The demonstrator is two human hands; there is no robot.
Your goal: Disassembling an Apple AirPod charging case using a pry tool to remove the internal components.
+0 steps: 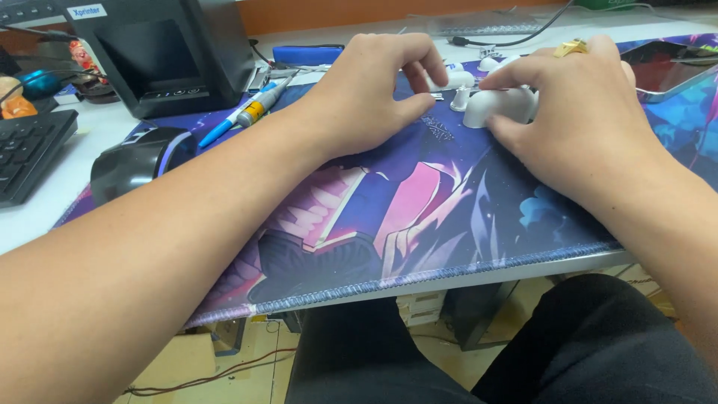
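From my head camera, looking down: my right hand [580, 120] grasps a small white rounded plastic case [499, 105], smooth and glossy, pressing it down on the printed fabric desk mat [419, 217], whose surface is purple and pink with a stitched edge. A gold-coloured ring [571, 48] sits on one finger. My left hand [366, 93] is curled, its fingertips pinching a small white plastic piece [451, 79] just beside the case; a tiny white stemmed part [461, 99] stands between them. To my left lie a glossy black rounded computer mouse [142, 161], a blue pen [232, 120] and a slim grey syringe-like tube with a yellow band [262, 103]. Behind them stands a boxy black plastic printer [168, 56], and a black keyboard [30, 150] rests at the desk's edge.
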